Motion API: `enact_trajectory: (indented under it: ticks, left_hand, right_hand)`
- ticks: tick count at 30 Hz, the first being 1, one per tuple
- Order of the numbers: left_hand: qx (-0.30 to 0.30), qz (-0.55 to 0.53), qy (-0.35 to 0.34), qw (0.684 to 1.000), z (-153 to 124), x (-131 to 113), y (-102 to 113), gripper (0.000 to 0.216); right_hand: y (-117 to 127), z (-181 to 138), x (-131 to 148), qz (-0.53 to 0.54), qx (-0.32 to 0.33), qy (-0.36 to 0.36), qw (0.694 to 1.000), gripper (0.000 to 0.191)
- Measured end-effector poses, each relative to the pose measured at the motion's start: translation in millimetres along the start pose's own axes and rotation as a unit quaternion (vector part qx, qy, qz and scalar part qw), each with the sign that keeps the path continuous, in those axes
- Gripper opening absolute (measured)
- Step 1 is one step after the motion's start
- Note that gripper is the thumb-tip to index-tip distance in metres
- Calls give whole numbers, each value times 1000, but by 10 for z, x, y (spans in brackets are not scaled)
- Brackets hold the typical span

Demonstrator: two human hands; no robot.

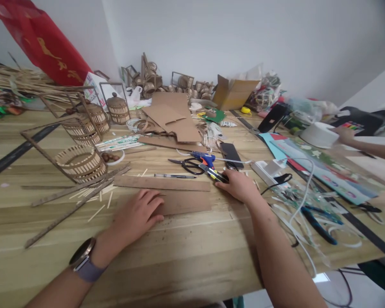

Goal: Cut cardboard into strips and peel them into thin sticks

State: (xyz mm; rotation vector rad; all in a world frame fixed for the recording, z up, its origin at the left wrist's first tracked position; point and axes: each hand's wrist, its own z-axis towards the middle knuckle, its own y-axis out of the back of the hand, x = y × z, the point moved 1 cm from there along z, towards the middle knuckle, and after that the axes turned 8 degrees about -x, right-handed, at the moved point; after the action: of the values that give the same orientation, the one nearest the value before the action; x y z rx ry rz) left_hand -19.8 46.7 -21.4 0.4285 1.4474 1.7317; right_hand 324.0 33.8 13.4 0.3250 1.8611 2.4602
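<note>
Utility knife (214, 173): in the head view, you have it in your right hand (236, 185), your fingers and thumb closed on the handle and the blade pointing away to the left. Whether the knife touches the tabletop, you cannot tell from here. Your left hand (139, 214) lies palm down on the cardboard piece (186, 202), fingers a little apart and curled, pinching nothing that you can see. Along the far edge of that piece runs a narrower cardboard strip (167, 183), close to your left fingertips. Just beyond the strip is a pen (175, 176); the black scissors (192, 166) and a blue glue gun (207, 158) lie near the knife's blade, with a dark phone (231, 155) beyond your right hand. To your left stands a small slatted basket (81, 164) with a tall handle, beside dark wooden strips (73, 207) and scattered pale sticks (97, 213). At the far right, another person's hand (344, 134) is at a white round object (318, 134).
</note>
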Motion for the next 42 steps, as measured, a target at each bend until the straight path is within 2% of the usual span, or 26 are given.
enact_trajectory:
  ticks: [2,3,4,6,8,11,14,19,25,30,42]
  left_hand:
    - [-1,0,-1,1000,-5,4,-12,26]
    - [-1,-1,-2,1000,-10,6,-17,25]
    - [-2,-2,-2,1000,-15,6,-20,25]
    - [-3,-2,-1,1000,-24,4,-24,25]
    - [-2,-2,1,1000,-30,-2,-23,25]
    - [-1,-5,3,1000,-30,-13,-17,25]
    - [-8,-10,6,1000,-28,-19,-11,24]
    - [-14,-10,3,1000,-32,-13,-14,23]
    - [0,-7,5,1000,-27,-15,-2,23]
    - [12,-14,8,1000,-17,-26,22,24]
    - [4,-22,2,1000,-33,13,0,28]
  right_hand:
    - [64,1,65,41,-15,1,999,20]
    - [103,-5,117,87,-15,-1,996,21]
    - [137,-19,179,177,-3,-8,984,22]
    - [169,-67,329,392,68,-38,917,30]
    - [147,-129,491,534,118,-67,834,40]
    - [41,-212,709,626,169,-117,752,51]
    - [-50,-254,846,661,183,-166,708,49]
    - [-66,-269,916,675,171,-192,692,34]
    - [-29,-313,954,677,177,-159,697,25]
    - [-24,-363,979,707,210,-135,662,26]
    - [29,-428,1045,734,264,-115,615,31]
